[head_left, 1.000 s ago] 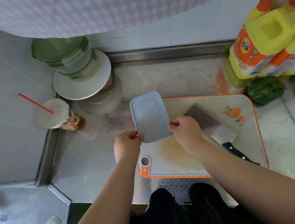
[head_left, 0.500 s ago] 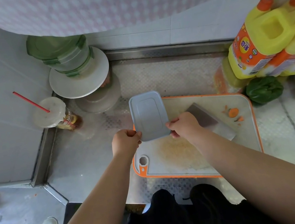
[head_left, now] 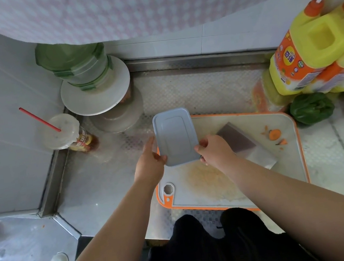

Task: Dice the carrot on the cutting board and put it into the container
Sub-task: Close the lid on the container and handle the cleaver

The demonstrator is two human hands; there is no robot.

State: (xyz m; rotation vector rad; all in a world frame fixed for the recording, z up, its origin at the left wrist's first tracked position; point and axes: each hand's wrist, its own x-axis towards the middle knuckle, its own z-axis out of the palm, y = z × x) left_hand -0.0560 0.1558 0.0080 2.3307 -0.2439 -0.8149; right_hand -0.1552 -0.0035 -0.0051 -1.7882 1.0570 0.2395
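over cutting board (head_left: 234,190) — left hand (head_left: 149,164) flat against lidded container (head_left: 175,136) (grey lid), right hand (head_left: 215,151) pinching it.

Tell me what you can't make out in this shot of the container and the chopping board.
- Contents of the container, head view: the grey lid covers it, so no diced carrot shows.
- Knife handle: hidden behind the right hand and forearm.
- Left hand fingertips: tucked beside or under the container.
- Bottle label: too small to read.
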